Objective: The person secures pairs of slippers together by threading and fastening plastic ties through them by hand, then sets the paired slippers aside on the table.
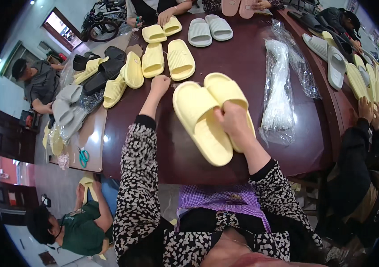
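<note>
Over the near half of the table [238,58], right hand [235,119] grasps a yellow pair [198,113], two slippers side by side and tilted; thumb at the left one's foot opening, remaining fingers partly hidden. Contact between pair and table: unclear. Left hand [160,83]: fingers clenched in a fist, just beside the far yellow slippers [181,60]; whether it encloses anything thin, cannot tell.

Progress (judged): held pair already brought together; no strand or wrapping visible on it, so work on it looks unfinished. Far yellow slippers and grey pair [199,32] lie on the table, likewise without visible wrapping. White strands [277,84] lie to the right, apart from both hands. Count of finished pairs: not determinable.

Writing: small marks seem present on some yellow straps, illegible. Purple apron [216,207] bears a small motif; no words made out.
</note>
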A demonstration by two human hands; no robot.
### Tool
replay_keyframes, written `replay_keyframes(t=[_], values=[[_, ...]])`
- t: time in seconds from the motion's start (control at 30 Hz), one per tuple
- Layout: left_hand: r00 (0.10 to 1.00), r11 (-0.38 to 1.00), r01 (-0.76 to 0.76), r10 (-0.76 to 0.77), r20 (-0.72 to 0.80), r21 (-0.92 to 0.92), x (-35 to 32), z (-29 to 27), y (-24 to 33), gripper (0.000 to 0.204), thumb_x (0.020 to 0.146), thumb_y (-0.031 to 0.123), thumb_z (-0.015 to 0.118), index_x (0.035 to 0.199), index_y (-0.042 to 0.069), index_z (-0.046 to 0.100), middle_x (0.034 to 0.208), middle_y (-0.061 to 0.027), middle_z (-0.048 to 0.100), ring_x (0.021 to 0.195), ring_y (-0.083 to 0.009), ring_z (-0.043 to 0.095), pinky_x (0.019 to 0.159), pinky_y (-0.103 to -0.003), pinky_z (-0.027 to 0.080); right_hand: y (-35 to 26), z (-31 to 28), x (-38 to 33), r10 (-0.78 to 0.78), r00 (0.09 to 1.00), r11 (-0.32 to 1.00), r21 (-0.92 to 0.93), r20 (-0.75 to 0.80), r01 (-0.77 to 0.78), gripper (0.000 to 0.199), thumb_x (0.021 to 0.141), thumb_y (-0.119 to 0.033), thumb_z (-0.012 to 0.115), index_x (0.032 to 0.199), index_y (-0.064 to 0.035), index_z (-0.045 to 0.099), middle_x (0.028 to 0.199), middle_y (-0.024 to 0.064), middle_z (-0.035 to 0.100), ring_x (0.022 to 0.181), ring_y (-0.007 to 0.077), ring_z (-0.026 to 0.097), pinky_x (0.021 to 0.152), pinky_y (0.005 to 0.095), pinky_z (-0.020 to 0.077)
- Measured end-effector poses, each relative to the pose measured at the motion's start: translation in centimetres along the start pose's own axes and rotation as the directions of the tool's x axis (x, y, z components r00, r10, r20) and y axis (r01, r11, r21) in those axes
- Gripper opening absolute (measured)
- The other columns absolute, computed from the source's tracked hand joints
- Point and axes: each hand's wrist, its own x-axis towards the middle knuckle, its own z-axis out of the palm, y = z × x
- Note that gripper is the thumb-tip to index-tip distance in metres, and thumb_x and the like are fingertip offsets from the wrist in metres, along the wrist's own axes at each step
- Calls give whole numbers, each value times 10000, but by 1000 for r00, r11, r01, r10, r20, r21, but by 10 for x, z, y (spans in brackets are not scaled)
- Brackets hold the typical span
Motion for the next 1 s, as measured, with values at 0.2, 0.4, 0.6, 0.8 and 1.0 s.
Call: replay_keyframes(t=[0.2, 0.4, 0.6, 0.8, 1.0], values=[[951, 980, -169, 191, 245, -107, -103, -25, 70, 153, 782, 128, 596, 855, 3, 647, 853, -174, 648, 802, -322, 626, 723, -361, 491, 26, -18, 13, 124, 972, 986, 131, -198, -99, 291, 788, -200, 623, 692, 71, 578, 609, 207, 589, 523, 294, 582, 525, 379, 459], [672, 860, -295, 496, 550, -415, -199, -58, 147, 259, 808, 95, 589, 1044, -12, 603, 920, -143, 634, 822, -248, 617, 706, -313, 491, 31, -13, 18, 182, 961, 953, 277, -208, -121, 305, 794, -217, 617, 723, 79, 596, 608, 197, 594, 514, 248, 577, 508, 345, 451], [978, 911, -29, 111, 176, -410, -223, -95, 92, 287, 832, 85, 584, 1098, -22, 570, 870, -79, 602, 724, -133, 572, 641, -245, 473, 11, -11, 13, 152, 985, 964, 233, -84, -129, 297, 802, -219, 606, 736, 71, 601, 632, 206, 602, 534, 265, 587, 519, 353, 455], [902, 823, 424, -347, 255, -379, -249, -66, 71, 309, 894, 164, 556, 1148, -9, 530, 957, -85, 592, 689, -116, 571, 557, -240, 477, 20, -16, 7, 90, 990, 970, 214, 113, -112, 243, 786, -215, 581, 782, 25, 622, 688, 195, 611, 609, 291, 605, 594, 378, 477], [870, 406, 475, -352, 347, -780, -256, -54, 53, 459, 919, 238, 515, 1289, -9, 402, 1126, -155, 561, 853, -191, 597, 711, -306, 498, 34, 16, 4, -22, 995, 995, -97, -95, 12, 396, 786, -358, 523, 890, 2, 651, 850, 197, 620, 849, 312, 591, 787, 466, 404]])
